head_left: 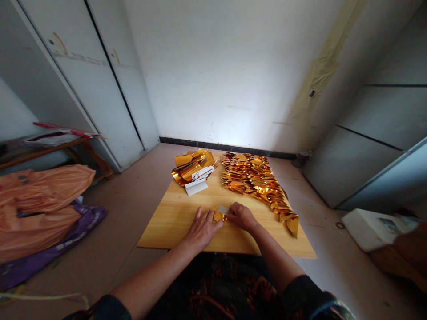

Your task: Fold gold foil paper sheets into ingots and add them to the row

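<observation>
A small sheet of gold foil paper, partly folded with a pale underside showing, lies on the wooden board between my hands. My left hand rests flat with fingers stretched out, its fingertips at the sheet's left edge. With fingers closed, my right hand pinches the right side of the same sheet; its fingers hide part of the fold. Behind my left hand is a loose heap of gold foil sheets, some with white backs up. Rows of folded gold foil pieces overlap along the board's right side.
A white wall rises behind the board. Grey cabinets stand at the left, with an orange cloth and a purple bag nearby. To the right are a grey cabinet and a white box on the floor.
</observation>
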Action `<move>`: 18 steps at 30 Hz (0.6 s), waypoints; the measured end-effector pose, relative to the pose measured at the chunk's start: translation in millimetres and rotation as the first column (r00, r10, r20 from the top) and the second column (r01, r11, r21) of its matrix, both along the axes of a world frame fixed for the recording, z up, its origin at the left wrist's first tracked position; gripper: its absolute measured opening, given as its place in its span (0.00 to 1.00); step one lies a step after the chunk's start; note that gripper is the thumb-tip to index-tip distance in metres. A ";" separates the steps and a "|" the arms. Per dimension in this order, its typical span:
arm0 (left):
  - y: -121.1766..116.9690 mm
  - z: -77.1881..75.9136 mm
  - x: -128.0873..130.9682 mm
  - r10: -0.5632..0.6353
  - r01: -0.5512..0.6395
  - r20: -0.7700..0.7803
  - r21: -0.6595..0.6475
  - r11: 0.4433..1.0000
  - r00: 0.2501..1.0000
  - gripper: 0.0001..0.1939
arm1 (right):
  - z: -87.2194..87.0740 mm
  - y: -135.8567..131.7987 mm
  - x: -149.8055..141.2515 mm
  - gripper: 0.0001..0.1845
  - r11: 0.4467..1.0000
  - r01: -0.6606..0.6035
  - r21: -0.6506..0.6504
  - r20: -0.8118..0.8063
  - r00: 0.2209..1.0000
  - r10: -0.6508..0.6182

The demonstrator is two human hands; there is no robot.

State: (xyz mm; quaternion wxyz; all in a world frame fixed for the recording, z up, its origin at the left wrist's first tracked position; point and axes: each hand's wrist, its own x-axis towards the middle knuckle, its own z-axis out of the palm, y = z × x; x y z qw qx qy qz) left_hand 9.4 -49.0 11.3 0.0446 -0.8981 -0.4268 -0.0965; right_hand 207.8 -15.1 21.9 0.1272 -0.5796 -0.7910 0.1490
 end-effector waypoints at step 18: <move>-2.5 -6.4 2.0 0.025 -0.023 -0.030 0.046 0.999 0.999 0.16 | 2.1 -5.2 -11.7 0.04 0.995 0.102 0.000 0.132 0.986 -0.101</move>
